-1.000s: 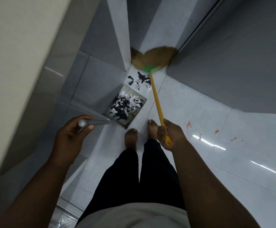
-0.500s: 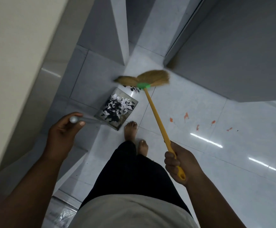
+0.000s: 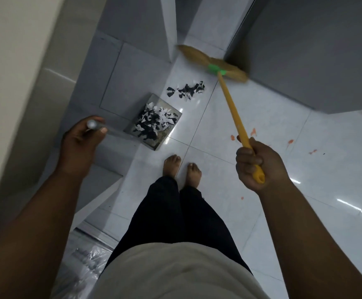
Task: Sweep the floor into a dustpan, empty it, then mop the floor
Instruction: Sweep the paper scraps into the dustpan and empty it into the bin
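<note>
Broom (image 3: 232,108) now beyond paper scraps (image 3: 186,90), farther from dustpan (image 3: 164,134)

Yellow broom handle (image 3: 233,108), green collar (image 3: 215,69)

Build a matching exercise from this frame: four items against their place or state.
Items
1. broom
2. dustpan
3. loose paper scraps
4. orange stains

Place or state
A. spotted on the floor tiles near the right hand
B. yellow handle gripped by the right hand
C. loaded with black and white paper, handle gripped by the left hand
D. lying between the dustpan and the broom head

Pairs: 1-B, 2-C, 3-D, 4-A
</note>
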A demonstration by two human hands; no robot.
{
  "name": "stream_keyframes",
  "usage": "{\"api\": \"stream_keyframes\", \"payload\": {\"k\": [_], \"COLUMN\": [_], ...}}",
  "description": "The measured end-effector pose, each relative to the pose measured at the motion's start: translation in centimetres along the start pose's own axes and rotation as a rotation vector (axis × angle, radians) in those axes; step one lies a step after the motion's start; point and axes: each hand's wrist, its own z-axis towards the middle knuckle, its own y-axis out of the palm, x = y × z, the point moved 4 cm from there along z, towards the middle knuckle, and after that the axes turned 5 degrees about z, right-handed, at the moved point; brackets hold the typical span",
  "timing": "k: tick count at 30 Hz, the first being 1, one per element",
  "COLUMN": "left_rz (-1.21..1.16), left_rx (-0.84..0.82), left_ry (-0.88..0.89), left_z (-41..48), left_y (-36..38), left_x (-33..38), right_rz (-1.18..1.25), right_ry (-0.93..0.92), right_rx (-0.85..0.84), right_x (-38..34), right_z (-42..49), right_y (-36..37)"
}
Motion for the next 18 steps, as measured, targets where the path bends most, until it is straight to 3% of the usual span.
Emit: {"api": "stream_keyframes", "payload": {"k": [8, 18], "left_rz": [0.098, 0.027], "left_rx": [0.016, -0.065], "left_ry": [0.057, 0.105], "left_z": [1.6, 2.1], "left_y": [-0.7, 1.5], "left_x": [-0.3, 0.5], "right_rz": [0.009, -0.158], "right_ry": [-0.091, 0.061], "right_rx": [0.052, 0.18], "right_x": [2.1, 8.0], "right_z": [6.6, 5.5], "right_y": [2.2, 1.2]}}
